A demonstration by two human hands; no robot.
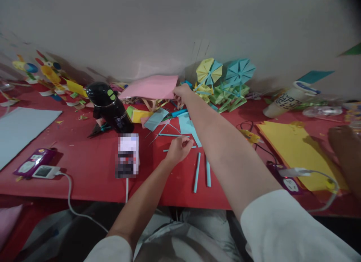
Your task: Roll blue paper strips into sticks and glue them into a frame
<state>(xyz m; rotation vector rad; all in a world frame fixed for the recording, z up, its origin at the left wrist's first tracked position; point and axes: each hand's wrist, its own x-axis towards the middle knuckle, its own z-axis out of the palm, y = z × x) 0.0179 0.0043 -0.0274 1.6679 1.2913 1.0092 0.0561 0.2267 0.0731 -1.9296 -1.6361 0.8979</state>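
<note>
My right hand (182,94) reaches far across the table, its fingers closed at the right corner of a pink paper sheet (152,87). The sheet lies over a heap of paper scraps near the wall. Closer to me, my left hand (179,149) is curled around a thin light-blue paper tube (166,150), whose ends show on both sides of the hand. Two more blue paper tubes (197,172) lie to its right, partly beside my right forearm. Another thin blue tube (173,135) and a light-blue paper piece (186,123) lie just beyond the left hand.
A black bottle (113,109) and a phone (126,155) with a cable stand left of my hands. Folded paper flowers (209,71) lean by the wall. Rightward are yellow sheets (299,153), a plastic cup (284,101), power sockets (289,183) and another person's arm (345,153).
</note>
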